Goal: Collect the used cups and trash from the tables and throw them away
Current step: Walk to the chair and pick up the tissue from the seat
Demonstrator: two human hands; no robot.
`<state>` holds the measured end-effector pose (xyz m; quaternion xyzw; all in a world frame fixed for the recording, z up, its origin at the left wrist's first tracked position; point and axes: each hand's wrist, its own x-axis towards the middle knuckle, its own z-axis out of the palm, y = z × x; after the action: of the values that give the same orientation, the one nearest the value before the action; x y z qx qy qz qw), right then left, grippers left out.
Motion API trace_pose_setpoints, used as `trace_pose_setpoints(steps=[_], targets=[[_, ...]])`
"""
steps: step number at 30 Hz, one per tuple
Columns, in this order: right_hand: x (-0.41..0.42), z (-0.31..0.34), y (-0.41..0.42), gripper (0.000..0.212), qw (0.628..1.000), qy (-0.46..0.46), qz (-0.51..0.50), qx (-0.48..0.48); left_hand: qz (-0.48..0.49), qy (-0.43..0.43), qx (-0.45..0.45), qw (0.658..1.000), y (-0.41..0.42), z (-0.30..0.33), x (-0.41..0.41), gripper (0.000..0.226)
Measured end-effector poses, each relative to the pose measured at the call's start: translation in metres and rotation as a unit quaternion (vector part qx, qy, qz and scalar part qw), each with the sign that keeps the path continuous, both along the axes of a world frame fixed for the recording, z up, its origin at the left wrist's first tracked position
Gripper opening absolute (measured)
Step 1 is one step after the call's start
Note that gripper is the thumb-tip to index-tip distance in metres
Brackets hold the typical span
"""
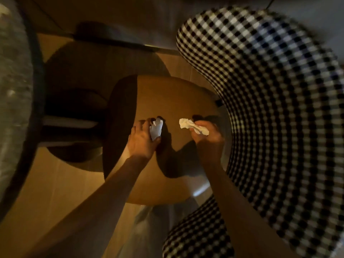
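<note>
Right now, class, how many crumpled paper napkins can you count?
2: one crumpled napkin in the left hand, another in the right hand, both above the round table. Others may be hidden.

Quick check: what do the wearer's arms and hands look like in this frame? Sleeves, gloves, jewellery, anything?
Both forearms are bare up to the frame edge; no sleeve shows. The left hand and right hand wear no gloves. No watch, bracelet or ring is visible, though the light is dim and amber, so small items on the fingers could be missed.
</note>
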<state>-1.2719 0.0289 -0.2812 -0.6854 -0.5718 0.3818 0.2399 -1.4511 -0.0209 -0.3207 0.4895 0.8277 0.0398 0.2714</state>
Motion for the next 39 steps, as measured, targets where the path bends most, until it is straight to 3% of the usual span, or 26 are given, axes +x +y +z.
trace_pose_setpoints(steps=[2,4,6,13,18,28,32,39], targets=[[0.000,-0.022,0.002,0.020,0.999,-0.033,0.021,-0.006,-0.013,-0.009,0.006,1.000,-0.001,-0.022,0.002,0.075],[-0.001,-0.033,0.003,0.020,0.998,-0.016,-0.008,-0.061,-0.009,-0.003,0.007,1.000,-0.001,-0.036,0.004,0.080],[-0.003,-0.038,-0.002,0.019,0.999,0.000,-0.010,-0.046,-0.004,0.014,0.008,1.000,-0.001,-0.044,0.005,0.080],[-0.006,-0.038,-0.013,0.012,0.998,0.023,-0.009,-0.054,-0.026,0.016,0.016,0.999,0.015,-0.048,0.014,0.058],[-0.006,-0.024,-0.014,0.021,0.996,0.034,-0.012,-0.082,0.000,-0.036,0.047,0.998,0.018,-0.033,0.021,0.049],[0.012,0.080,-0.007,0.019,0.992,0.084,-0.097,0.012,0.055,-0.103,0.216,0.969,-0.004,0.084,0.020,0.043],[0.030,0.158,-0.029,0.022,0.990,0.001,-0.076,0.123,-0.005,-0.127,0.252,0.959,-0.021,0.156,0.021,0.038],[0.069,0.243,-0.132,0.025,0.967,-0.010,-0.189,0.167,-0.185,-0.174,0.286,0.924,-0.053,0.247,0.032,0.035]])
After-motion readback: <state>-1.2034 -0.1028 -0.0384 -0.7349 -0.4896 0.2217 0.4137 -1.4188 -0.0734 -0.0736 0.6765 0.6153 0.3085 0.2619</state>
